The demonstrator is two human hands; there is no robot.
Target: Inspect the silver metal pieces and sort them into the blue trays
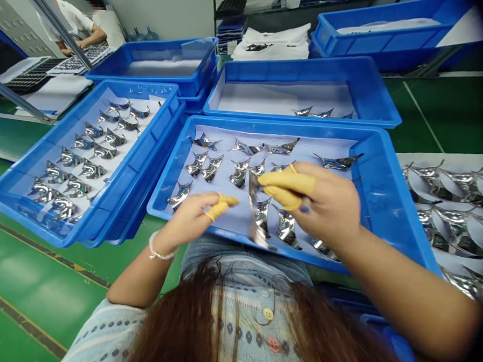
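My right hand [325, 199], with yellow finger covers, pinches a shiny curved metal piece [253, 195] by its upper end. The piece hangs upright above the middle blue tray [402, 195] and is blurred by motion. My left hand [197, 216], also with yellow finger covers, hovers over the tray's near left part. Its fingers stretch toward the held piece with a gap between, and nothing shows in them. Several similar pointed metal pieces [238, 173] lie on the white lining. My right hand and forearm hide part of the tray's right side.
To the left, stacked blue trays [13, 177] hold rows of metal pieces. Another blue tray [376, 91] adjoins at the back. At right, more metal pieces [447, 181] lie on white sheets. A metal post [58, 20] stands at upper left; people [107, 25] work behind it.
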